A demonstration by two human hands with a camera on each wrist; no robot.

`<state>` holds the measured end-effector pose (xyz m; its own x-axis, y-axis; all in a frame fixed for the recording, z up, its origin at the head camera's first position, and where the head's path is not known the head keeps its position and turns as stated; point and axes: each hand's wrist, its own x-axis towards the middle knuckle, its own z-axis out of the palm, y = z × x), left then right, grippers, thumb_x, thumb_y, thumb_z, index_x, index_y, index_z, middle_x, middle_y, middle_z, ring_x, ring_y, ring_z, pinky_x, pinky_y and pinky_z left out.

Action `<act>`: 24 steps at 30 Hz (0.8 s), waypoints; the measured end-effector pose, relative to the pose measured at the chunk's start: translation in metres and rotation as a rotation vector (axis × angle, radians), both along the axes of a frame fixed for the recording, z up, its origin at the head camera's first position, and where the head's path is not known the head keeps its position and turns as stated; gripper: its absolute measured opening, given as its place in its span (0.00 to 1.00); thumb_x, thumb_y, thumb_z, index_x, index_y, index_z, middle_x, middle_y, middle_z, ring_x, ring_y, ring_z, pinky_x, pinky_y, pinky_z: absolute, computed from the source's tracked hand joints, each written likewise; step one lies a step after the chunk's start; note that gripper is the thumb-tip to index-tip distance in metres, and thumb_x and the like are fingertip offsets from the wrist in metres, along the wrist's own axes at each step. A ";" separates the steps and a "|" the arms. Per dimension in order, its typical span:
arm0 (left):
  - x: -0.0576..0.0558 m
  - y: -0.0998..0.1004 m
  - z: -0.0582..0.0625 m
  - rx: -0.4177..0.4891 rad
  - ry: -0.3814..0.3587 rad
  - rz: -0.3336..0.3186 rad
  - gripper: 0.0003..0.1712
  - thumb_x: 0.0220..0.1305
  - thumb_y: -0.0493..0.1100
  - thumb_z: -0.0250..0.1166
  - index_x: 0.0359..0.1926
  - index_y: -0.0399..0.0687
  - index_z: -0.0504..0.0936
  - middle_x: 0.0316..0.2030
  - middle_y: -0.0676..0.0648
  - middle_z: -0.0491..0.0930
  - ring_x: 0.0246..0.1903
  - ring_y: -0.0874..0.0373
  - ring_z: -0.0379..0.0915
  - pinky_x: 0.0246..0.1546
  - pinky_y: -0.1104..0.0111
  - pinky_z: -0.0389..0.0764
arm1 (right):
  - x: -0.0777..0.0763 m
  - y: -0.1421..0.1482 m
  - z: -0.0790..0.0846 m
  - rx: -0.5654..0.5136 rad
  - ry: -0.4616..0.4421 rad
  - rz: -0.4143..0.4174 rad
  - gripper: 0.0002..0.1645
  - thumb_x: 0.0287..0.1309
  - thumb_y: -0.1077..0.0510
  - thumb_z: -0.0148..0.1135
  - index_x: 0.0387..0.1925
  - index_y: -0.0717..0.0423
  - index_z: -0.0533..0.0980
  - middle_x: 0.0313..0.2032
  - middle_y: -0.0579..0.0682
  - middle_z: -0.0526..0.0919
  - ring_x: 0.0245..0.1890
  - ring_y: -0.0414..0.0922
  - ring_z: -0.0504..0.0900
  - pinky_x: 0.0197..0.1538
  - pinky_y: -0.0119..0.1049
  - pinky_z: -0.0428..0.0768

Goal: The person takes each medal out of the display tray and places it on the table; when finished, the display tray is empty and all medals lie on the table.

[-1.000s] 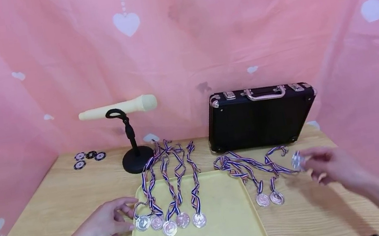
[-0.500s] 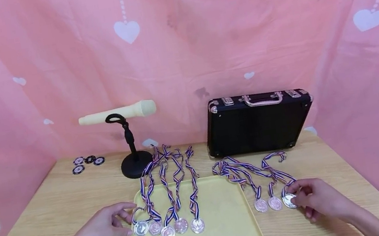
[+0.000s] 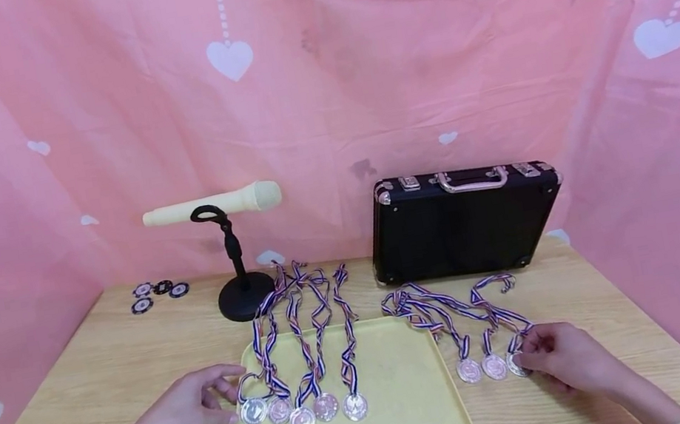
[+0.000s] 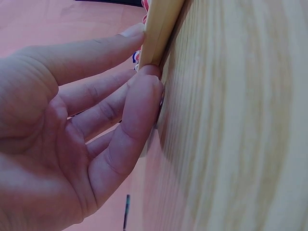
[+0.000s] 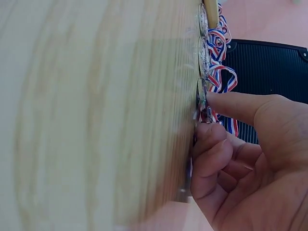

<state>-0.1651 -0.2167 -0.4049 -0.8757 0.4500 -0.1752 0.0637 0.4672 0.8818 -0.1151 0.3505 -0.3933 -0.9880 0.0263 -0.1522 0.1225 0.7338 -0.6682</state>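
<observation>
In the head view my left hand (image 3: 179, 413) rests at the left edge of the pale yellow tray (image 3: 408, 418). Its thumb and fingertips touch the tray's rim (image 4: 156, 41), as the left wrist view shows. Several silver medals (image 3: 303, 421) lie on the tray, their striped ribbons (image 3: 346, 331) running back past its far edge. On the table right of the tray, my right hand (image 3: 570, 356) pinches a silver medal (image 3: 515, 364) between thumb and fingers, partly hiding it. Two more medals (image 3: 494, 366) lie in a row beside it, with tangled ribbons (image 3: 436, 301) behind.
A black briefcase (image 3: 464, 229) stands at the back right. Left of it is a black stand (image 3: 245, 288) bearing a cream microphone (image 3: 210, 204). Several poker chips (image 3: 142, 305) lie in the far left corner. Pink cloth (image 3: 320, 95) hangs around the wooden table (image 3: 136, 366).
My right hand has lowered a medal from above the table and set it in line with the two others on the right. The left hand has stayed at the tray. The head view tilted slightly.
</observation>
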 end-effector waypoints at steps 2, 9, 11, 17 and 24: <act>0.000 0.000 0.000 -0.001 0.003 0.000 0.40 0.59 0.31 0.76 0.71 0.33 0.72 0.45 0.43 0.78 0.32 0.55 0.75 0.19 0.67 0.83 | 0.000 -0.002 -0.001 0.030 0.012 -0.006 0.13 0.61 0.55 0.74 0.31 0.56 0.77 0.17 0.44 0.71 0.14 0.39 0.70 0.15 0.31 0.71; 0.002 0.000 0.000 0.004 -0.008 0.002 0.40 0.59 0.31 0.75 0.71 0.33 0.72 0.45 0.42 0.78 0.33 0.55 0.75 0.19 0.67 0.83 | 0.000 -0.004 0.002 0.083 0.027 0.000 0.14 0.61 0.51 0.75 0.29 0.54 0.79 0.17 0.45 0.74 0.15 0.40 0.73 0.17 0.33 0.74; 0.002 -0.001 -0.001 0.005 -0.012 0.002 0.40 0.59 0.31 0.76 0.71 0.33 0.72 0.45 0.42 0.78 0.33 0.55 0.75 0.19 0.67 0.83 | 0.001 -0.005 0.007 0.102 0.041 -0.002 0.13 0.62 0.51 0.74 0.30 0.53 0.80 0.18 0.45 0.75 0.15 0.40 0.74 0.18 0.33 0.75; 0.005 -0.001 -0.001 0.010 -0.018 0.000 0.40 0.59 0.31 0.75 0.71 0.32 0.72 0.46 0.42 0.78 0.33 0.55 0.76 0.19 0.67 0.83 | 0.000 -0.020 0.038 0.112 0.158 0.039 0.13 0.66 0.51 0.72 0.31 0.55 0.82 0.18 0.46 0.77 0.13 0.38 0.72 0.16 0.32 0.72; 0.002 0.001 0.003 -0.011 -0.014 0.006 0.39 0.60 0.32 0.75 0.71 0.33 0.73 0.46 0.42 0.78 0.34 0.52 0.75 0.20 0.65 0.84 | -0.007 -0.074 0.052 -0.173 0.150 0.216 0.11 0.65 0.57 0.72 0.38 0.62 0.82 0.22 0.52 0.80 0.16 0.40 0.78 0.19 0.35 0.81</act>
<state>-0.1626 -0.2160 -0.4018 -0.8757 0.4429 -0.1924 0.0485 0.4771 0.8775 -0.1219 0.2768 -0.3415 -0.9797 -0.2000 0.0119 -0.1333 0.6062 -0.7840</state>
